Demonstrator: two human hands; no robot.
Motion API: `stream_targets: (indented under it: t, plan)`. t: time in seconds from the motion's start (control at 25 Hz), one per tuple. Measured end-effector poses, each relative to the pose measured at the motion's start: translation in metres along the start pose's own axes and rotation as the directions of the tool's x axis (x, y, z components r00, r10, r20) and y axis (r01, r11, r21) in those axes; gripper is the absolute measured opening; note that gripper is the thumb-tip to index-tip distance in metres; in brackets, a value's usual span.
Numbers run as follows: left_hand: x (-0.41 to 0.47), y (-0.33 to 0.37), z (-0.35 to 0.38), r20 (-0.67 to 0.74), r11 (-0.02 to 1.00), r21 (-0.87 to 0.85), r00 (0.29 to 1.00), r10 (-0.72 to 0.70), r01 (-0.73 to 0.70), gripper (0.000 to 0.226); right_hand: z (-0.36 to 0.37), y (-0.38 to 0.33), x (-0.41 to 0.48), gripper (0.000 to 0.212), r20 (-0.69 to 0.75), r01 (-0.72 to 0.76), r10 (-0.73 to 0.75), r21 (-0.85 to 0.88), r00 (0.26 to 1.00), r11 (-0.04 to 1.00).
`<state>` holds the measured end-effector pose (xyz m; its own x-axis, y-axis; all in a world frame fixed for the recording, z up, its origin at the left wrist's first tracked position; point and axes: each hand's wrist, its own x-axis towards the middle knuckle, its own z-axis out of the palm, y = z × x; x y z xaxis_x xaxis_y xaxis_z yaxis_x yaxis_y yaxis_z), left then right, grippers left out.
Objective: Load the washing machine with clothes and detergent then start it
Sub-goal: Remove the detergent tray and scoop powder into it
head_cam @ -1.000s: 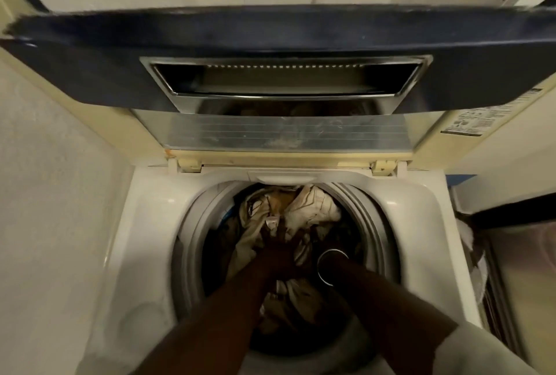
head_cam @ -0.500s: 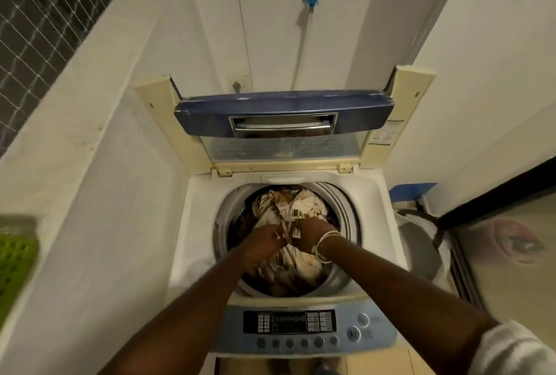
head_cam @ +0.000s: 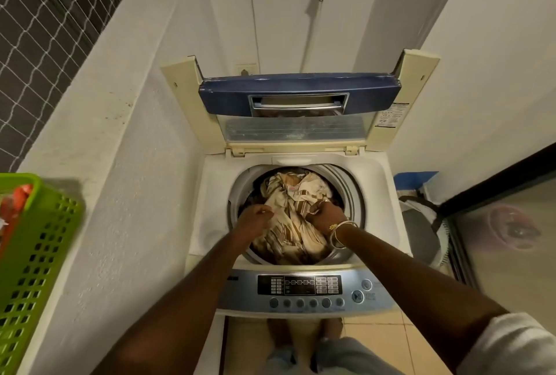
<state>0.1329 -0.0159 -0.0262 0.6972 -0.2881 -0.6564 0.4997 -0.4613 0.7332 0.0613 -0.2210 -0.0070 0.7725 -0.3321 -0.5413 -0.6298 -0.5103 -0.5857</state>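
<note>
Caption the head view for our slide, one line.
Left-hand grip and right-hand grip hold the striped cloth inside the open washing machine drum, lid raised.

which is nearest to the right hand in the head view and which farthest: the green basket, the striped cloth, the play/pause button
1. striped cloth, in the drum, gripped by the right hand itself.
2. play/pause button, at the right end of the control panel, on the person's side of the hand.
3. green basket, far off at the left edge of the view.
</note>
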Motion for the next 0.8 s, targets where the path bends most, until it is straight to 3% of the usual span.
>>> stream_targets:
  t: [0.12,0.2,0.32,0.4,0.52,0.68,0.8]
  plan:
    - [0.005,-0.005,-0.001,0.001,0.998,-0.060,0.999,-0.034,0.034,0.011,0.010,0.003,0.006,0.016,0.009,-0.069,0.069,0.164,0.998,0.984]
    - [0.012,-0.003,0.002,-0.009,0.991,-0.115,0.997,-0.072,0.070,0.017,0.014,0.000,0.012,0.012,0.023,-0.157,0.160,0.378,0.987,0.912]
    - [0.026,0.009,0.010,-0.014,0.958,-0.264,0.993,-0.115,0.107,0.024,0.014,-0.009,0.029,0.012,0.142,-0.310,0.300,0.699,0.943,0.644]
    - [0.041,0.020,0.017,-0.011,0.904,-0.406,0.989,-0.149,0.132,0.024,0.016,-0.014,0.051,0.009,0.165,-0.324,0.341,0.810,0.925,0.489]
    - [0.066,0.041,0.028,0.014,0.801,-0.580,0.985,-0.170,0.147,0.018,0.019,-0.026,0.083,0.003,0.164,-0.291,0.332,0.878,0.929,0.381]
    - [0.095,0.068,0.044,-0.024,0.721,-0.678,0.976,-0.218,0.144,0.016,0.019,-0.040,0.117,0.004,0.156,-0.243,0.315,0.935,0.936,0.259]
    - [0.118,0.076,0.049,0.011,0.598,-0.788,0.975,-0.223,0.146,0.015,0.024,-0.044,0.138,0.022,0.176,-0.214,0.308,0.972,0.935,0.095]
